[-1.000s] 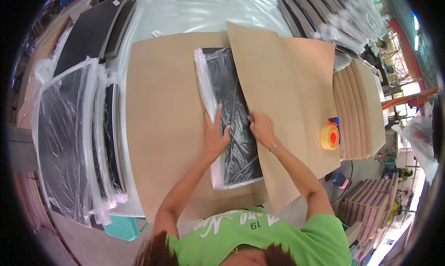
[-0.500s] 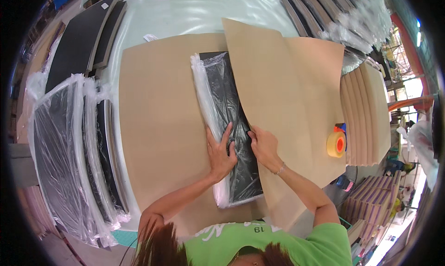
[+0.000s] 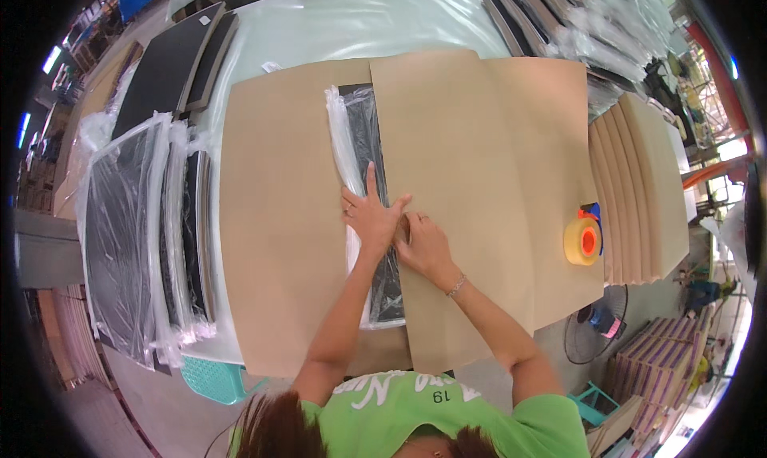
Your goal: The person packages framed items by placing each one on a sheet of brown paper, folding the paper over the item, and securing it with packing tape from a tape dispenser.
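Plastic-wrapped black panel [image 3: 366, 138] is our landmark, lying on brown paper [image 3: 276, 218] on the desk [image 3: 343, 27]. Left to right, then: off past the panel's far left corner we've got a bare black board [image 3: 164, 67] with a small white label [image 3: 205, 19], way too tiny to read. On the panel itself sits our left hand [image 3: 374, 218], fingers spread, resting rather than gripping. Past the panel's near end, the green shirt [image 3: 375, 426] has white lettering and a dark number, no brand we can pin down. Our right hand [image 3: 426, 249] is pinched on the edge of the brown flap [image 3: 471, 162] covering the panel's right side. We'd call this step laying the flap over; the next move probably calls for keeping that edge straight and the left hand clear. Well right of the panel: a tape dispenser [image 3: 582, 242], no readable writing.
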Action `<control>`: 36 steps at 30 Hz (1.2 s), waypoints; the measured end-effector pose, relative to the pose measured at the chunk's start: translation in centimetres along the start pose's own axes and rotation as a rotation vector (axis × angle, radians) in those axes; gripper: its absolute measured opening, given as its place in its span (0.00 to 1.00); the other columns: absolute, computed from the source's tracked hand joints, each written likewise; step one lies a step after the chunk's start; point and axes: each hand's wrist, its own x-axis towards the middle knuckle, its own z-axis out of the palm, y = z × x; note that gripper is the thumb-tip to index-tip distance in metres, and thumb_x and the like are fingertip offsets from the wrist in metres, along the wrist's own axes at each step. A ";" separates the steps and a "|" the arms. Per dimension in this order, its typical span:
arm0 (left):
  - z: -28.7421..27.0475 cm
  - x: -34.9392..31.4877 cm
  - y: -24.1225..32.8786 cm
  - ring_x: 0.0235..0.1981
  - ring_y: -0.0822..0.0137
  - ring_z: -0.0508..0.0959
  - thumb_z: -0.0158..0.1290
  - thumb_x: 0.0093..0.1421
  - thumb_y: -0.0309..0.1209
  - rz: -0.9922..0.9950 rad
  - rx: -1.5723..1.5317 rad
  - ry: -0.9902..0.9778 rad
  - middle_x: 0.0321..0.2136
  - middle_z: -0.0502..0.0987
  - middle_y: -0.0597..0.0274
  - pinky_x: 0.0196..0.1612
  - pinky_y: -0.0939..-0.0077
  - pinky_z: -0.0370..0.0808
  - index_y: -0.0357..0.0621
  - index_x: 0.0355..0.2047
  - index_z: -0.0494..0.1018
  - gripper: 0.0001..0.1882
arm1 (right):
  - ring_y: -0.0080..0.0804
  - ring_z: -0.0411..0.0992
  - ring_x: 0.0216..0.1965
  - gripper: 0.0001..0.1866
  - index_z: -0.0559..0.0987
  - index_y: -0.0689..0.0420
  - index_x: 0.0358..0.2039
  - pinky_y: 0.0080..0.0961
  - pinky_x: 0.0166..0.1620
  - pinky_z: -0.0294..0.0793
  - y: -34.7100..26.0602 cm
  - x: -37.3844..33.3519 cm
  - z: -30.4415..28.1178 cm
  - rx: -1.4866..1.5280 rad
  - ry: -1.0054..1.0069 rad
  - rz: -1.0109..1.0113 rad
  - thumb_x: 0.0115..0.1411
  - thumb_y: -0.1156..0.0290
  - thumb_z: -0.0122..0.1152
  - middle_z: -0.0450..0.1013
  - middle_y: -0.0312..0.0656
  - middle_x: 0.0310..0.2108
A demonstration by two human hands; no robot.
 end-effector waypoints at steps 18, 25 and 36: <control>-0.6 -0.5 -0.6 0.60 0.40 0.57 0.60 0.48 0.58 0.039 -0.029 0.010 0.57 0.56 0.39 0.61 0.43 0.52 0.74 0.61 0.63 0.39 | 0.51 0.40 0.70 0.28 0.51 0.66 0.66 0.45 0.69 0.33 22.3 -14.2 -9.1 0.311 -0.009 0.219 0.71 0.63 0.31 0.48 0.54 0.68; -1.4 -2.2 -0.5 0.60 0.41 0.56 0.61 0.49 0.54 -0.064 0.007 -0.017 0.58 0.55 0.42 0.62 0.45 0.51 0.70 0.61 0.64 0.38 | 0.54 0.39 0.70 0.27 0.50 0.70 0.65 0.44 0.69 0.37 23.1 2.2 -8.9 0.404 -0.054 0.186 0.70 0.68 0.30 0.44 0.61 0.68; -0.8 -0.5 -1.4 0.59 0.39 0.57 0.61 0.47 0.54 0.061 -0.010 -0.007 0.56 0.58 0.36 0.61 0.44 0.53 0.70 0.61 0.62 0.40 | 0.56 0.49 0.66 0.30 0.55 0.63 0.65 0.51 0.67 0.43 21.3 32.5 -7.6 -0.096 0.581 -0.496 0.64 0.68 0.47 0.54 0.58 0.64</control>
